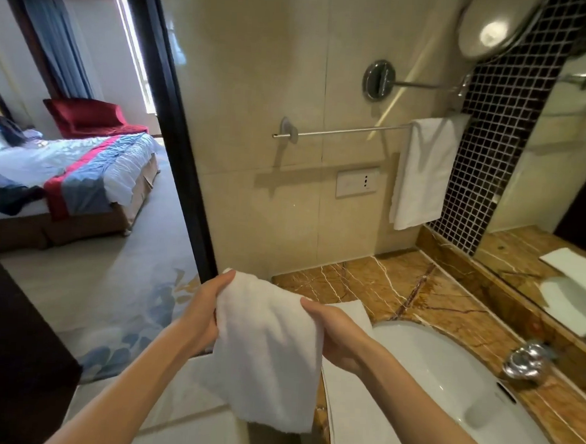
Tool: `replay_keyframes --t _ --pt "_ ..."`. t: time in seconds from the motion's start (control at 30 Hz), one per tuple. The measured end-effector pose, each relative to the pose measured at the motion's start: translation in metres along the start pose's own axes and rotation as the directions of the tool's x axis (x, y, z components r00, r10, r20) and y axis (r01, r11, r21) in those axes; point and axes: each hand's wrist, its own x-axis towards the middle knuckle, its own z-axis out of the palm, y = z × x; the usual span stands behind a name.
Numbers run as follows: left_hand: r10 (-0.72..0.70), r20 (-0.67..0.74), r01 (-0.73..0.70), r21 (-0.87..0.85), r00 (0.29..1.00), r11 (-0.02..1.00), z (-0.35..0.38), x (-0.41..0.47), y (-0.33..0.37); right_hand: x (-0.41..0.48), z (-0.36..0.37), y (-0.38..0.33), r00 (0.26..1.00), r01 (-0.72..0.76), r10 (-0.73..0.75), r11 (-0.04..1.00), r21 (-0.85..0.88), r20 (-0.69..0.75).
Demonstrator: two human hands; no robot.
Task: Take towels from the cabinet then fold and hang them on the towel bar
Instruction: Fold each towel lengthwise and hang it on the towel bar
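A small white towel [266, 350] hangs in front of me, held up by its top edge. My left hand [203, 312] grips its upper left corner and my right hand [338, 331] grips its upper right corner. On the beige wall ahead runs a chrome towel bar [341, 131]. A folded white towel [425, 171] hangs over the bar's right end. The bar's left and middle stretch is bare. Another flat white towel [352, 407] lies on the counter under my right forearm.
A brown marble counter [427, 295] holds a white sink [453, 375] with a chrome tap [526, 359] at the right. A mirror [568, 190] and a round extending mirror [379, 79] sit on the wall. At the left a dark door frame [174, 125] opens onto a bedroom.
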Motion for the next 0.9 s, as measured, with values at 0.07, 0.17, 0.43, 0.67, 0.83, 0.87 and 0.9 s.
replay_keyframes --t 0.07,0.17,0.43,0.67,0.83,0.87,0.9 --pt "0.056 0.008 -0.056 0.094 0.998 0.994 0.001 0.003 0.016 0.001 0.004 -0.017 0.997 0.055 -0.057 0.998 -0.044 -0.054" --pt "0.106 0.016 -0.107 0.212 0.994 0.971 0.002 0.009 0.044 -0.001 0.013 -0.048 0.979 0.14 -0.154 0.985 -0.101 -0.137" --pt "0.224 0.098 -0.243 0.287 0.97 0.926 0.005 0.021 0.121 -0.013 0.038 -0.124 0.886 0.271 -0.312 0.949 -0.164 -0.344" --pt "0.355 0.155 -0.386 0.297 0.922 0.873 0.024 0.034 0.17 -0.018 0.053 -0.175 0.832 0.365 -0.363 0.928 -0.078 -0.419" --pt "0.356 0.321 -0.446 0.274 0.878 0.852 0.057 0.037 0.203 -0.032 0.055 -0.217 0.844 0.365 -0.29 0.927 0.087 -0.451" --pt "0.355 0.36 -0.46 0.269 0.863 0.846 0.065 0.038 0.21 -0.035 0.054 -0.228 0.835 0.372 -0.293 0.925 0.085 -0.467" --pt "0.356 0.392 -0.476 0.266 0.848 0.838 0.073 0.04 0.216 -0.036 0.052 -0.238 0.817 0.381 -0.308 0.923 0.057 -0.487"
